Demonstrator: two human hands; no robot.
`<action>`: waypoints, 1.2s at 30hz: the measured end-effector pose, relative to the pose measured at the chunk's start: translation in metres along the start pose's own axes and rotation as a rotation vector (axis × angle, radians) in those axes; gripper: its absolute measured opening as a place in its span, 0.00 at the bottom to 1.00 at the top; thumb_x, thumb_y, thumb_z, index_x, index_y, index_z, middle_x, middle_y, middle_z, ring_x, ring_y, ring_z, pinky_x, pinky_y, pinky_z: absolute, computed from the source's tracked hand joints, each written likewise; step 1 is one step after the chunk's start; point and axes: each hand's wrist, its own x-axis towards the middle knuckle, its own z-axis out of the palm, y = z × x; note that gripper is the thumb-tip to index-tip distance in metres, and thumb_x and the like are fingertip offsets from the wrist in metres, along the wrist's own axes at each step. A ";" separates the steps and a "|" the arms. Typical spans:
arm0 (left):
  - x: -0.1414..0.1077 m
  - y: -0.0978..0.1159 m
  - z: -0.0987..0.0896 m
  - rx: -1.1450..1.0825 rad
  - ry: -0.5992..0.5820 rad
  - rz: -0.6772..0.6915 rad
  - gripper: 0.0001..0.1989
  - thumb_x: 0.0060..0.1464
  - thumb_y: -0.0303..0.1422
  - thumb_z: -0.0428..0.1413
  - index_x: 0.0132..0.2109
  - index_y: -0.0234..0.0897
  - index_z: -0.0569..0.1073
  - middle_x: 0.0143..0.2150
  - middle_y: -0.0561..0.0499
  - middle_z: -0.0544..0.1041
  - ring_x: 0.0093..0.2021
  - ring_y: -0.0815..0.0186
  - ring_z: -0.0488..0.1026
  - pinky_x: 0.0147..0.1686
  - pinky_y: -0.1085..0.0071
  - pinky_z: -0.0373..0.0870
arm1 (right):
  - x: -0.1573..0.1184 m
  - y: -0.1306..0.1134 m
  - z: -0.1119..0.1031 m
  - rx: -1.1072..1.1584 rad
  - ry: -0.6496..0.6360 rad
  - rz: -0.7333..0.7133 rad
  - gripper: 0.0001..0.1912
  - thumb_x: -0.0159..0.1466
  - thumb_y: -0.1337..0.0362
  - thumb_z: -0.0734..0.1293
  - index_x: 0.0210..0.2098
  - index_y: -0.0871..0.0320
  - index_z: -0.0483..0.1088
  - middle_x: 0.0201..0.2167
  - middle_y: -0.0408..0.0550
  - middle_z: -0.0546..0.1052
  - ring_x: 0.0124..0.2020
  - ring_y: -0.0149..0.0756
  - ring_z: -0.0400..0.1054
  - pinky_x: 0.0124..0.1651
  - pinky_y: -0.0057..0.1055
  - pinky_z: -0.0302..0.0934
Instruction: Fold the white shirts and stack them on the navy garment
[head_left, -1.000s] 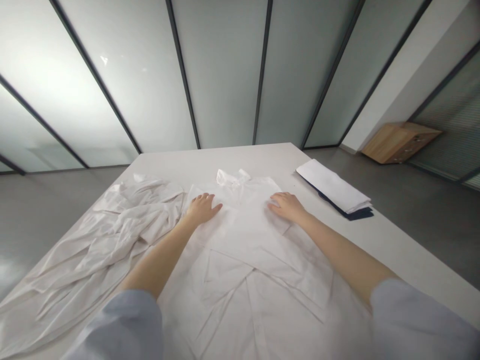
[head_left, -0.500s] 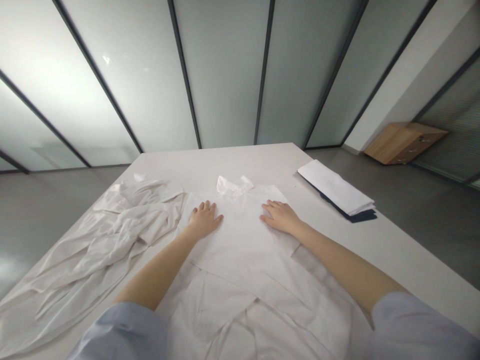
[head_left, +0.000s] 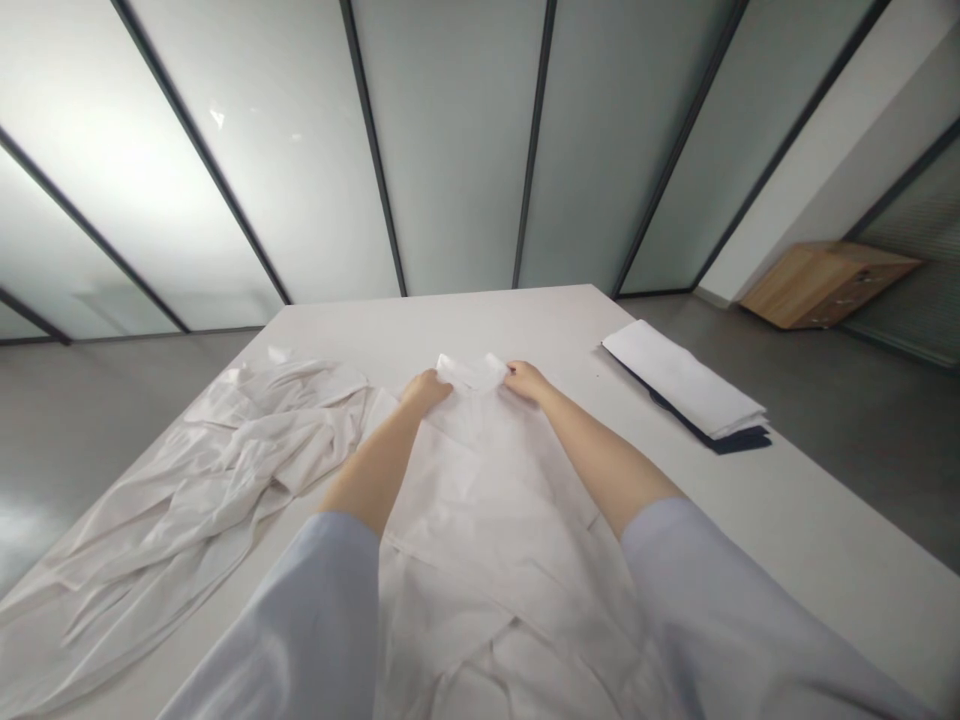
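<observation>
A white shirt (head_left: pixel 480 480) lies spread on the table in front of me, its collar (head_left: pixel 474 373) at the far end and creases across its lower part. My left hand (head_left: pixel 427 391) is closed on the cloth just left of the collar. On the other side, my right hand (head_left: pixel 526 381) pinches the shirt close to the collar's right end. Both arms reach out over the garment, and the cloth between the hands looks drawn fairly smooth. Parts of the fingers are hidden from view.
Crumpled white cloth (head_left: pixel 217 490) covers the left side of the white table (head_left: pixel 450 318). To the right lies a folded white stack (head_left: pixel 682 380) over a dark blue piece (head_left: pixel 739 440). Beyond stand frosted glass panels (head_left: pixel 465 140) and a wooden cabinet (head_left: pixel 810 285).
Both hands, flat on the shirt before, have moved forward and inward to the collar and closed on the cloth there. The shirt's upper part is drawn narrower.
</observation>
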 end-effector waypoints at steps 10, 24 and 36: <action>-0.001 -0.012 0.005 -0.261 0.024 0.186 0.17 0.53 0.29 0.51 0.51 0.38 0.70 0.35 0.52 0.79 0.33 0.68 0.74 0.33 0.75 0.68 | -0.009 0.011 0.002 -0.098 0.299 -0.100 0.13 0.60 0.70 0.60 0.44 0.59 0.70 0.44 0.54 0.74 0.44 0.41 0.68 0.42 0.30 0.60; -0.063 -0.017 -0.013 0.304 0.310 0.324 0.20 0.59 0.32 0.44 0.51 0.41 0.76 0.57 0.46 0.70 0.58 0.57 0.64 0.57 0.63 0.62 | -0.048 0.033 0.001 -0.338 0.261 -0.346 0.18 0.66 0.66 0.56 0.46 0.57 0.76 0.53 0.53 0.73 0.57 0.46 0.57 0.59 0.40 0.50; -0.054 -0.011 0.024 0.409 0.064 0.199 0.39 0.59 0.56 0.38 0.69 0.37 0.53 0.71 0.38 0.51 0.69 0.38 0.44 0.64 0.44 0.41 | -0.054 0.014 0.037 -0.353 0.048 -0.066 0.41 0.66 0.39 0.48 0.69 0.57 0.48 0.70 0.60 0.48 0.69 0.58 0.40 0.66 0.52 0.36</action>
